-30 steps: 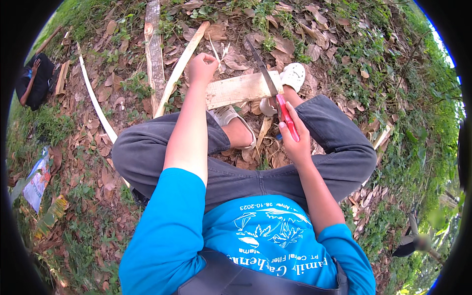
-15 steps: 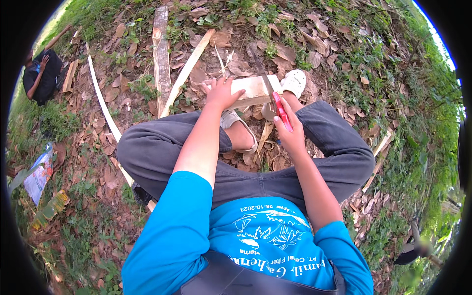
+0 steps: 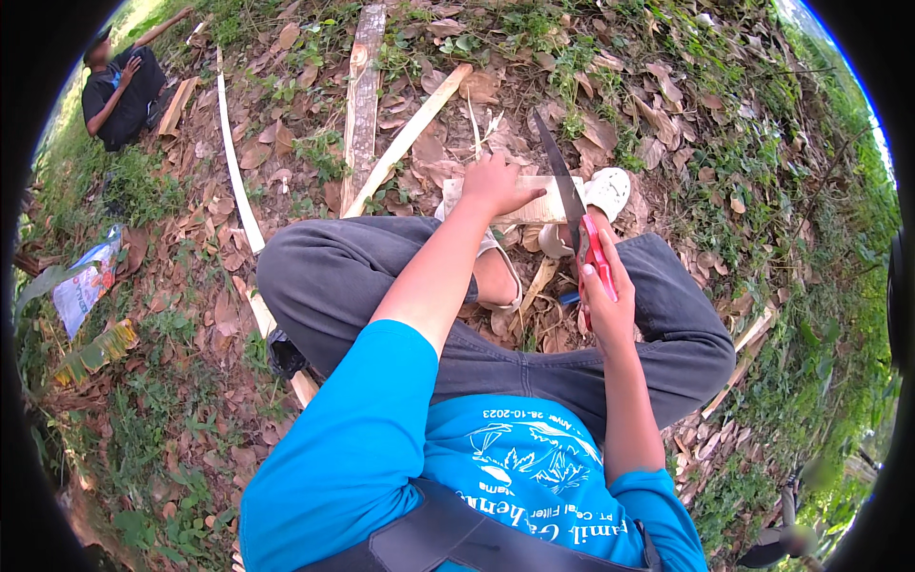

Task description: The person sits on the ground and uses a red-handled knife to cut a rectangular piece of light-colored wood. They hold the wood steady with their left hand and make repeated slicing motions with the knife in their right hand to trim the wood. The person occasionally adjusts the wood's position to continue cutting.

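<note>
Sawing a short board on leaf-strewn ground.

The left hand (image 3: 496, 183) presses flat on the pale board (image 3: 543, 205), which lies across the ground just beyond the person's feet; the right hand (image 3: 602, 300) is clenched around the red handle of a handsaw (image 3: 570, 205) whose blade crosses the board's right part. A clean cut likely needs firm downward pressure, fingers clear, and long straight strokes.

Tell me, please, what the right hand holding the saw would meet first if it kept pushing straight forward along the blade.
The right hand grips the red-handled saw, pointing away from the body. Going straight on, it would probably first meet the pale wooden board that the left hand presses down, near the white shoe; depth is hard to judge.
</note>
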The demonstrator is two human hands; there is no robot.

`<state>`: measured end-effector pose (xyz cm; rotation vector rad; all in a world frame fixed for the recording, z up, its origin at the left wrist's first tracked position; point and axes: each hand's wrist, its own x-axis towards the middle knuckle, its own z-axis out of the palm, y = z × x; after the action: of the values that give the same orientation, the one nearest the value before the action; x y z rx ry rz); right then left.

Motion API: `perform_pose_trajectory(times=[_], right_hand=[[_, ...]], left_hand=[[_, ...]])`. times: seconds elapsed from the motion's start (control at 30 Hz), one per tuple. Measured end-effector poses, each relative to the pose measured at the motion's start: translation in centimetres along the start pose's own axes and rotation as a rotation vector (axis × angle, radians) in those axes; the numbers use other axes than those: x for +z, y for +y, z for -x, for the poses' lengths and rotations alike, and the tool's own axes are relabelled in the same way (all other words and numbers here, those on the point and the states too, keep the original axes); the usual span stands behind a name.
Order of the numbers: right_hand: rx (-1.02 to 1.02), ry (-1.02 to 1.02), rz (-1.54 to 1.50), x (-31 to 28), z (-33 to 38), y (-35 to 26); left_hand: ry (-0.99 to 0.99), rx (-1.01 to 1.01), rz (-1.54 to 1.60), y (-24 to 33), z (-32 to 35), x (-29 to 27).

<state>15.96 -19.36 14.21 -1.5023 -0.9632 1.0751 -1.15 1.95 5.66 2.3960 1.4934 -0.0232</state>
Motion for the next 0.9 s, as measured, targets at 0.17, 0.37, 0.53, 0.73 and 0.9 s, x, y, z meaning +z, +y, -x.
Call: perform_pose_trajectory(times=[0.17, 0.37, 0.53, 0.73, 0.9], right_hand=[[0.004, -0.034, 0.003, -1.0, 1.4, -1.4], [0.079, 0.075, -0.211, -1.7, 2.9, -1.4], [-0.069, 0.174, -0.316, -1.2, 2.6, -2.8], [-0.131, 0.17, -0.063, 0.2, -0.5, -1.3], [-0.21, 0.162, -0.018, 1.7, -1.2, -0.2]], left_hand=[[-0.113, -0.013, 0.023, -0.5, -2.2, 0.0], [-0.439, -0.122, 0.172, 0.2, -3.8, 0.8], [-0.422, -0.109, 0.151, 0.4, -2.5, 0.1], [-0.368, -0.141, 0.125, 1.3, -1.7, -0.6], [-0.363, -0.18, 0.116, 1.1, -2.0, -0.6]])
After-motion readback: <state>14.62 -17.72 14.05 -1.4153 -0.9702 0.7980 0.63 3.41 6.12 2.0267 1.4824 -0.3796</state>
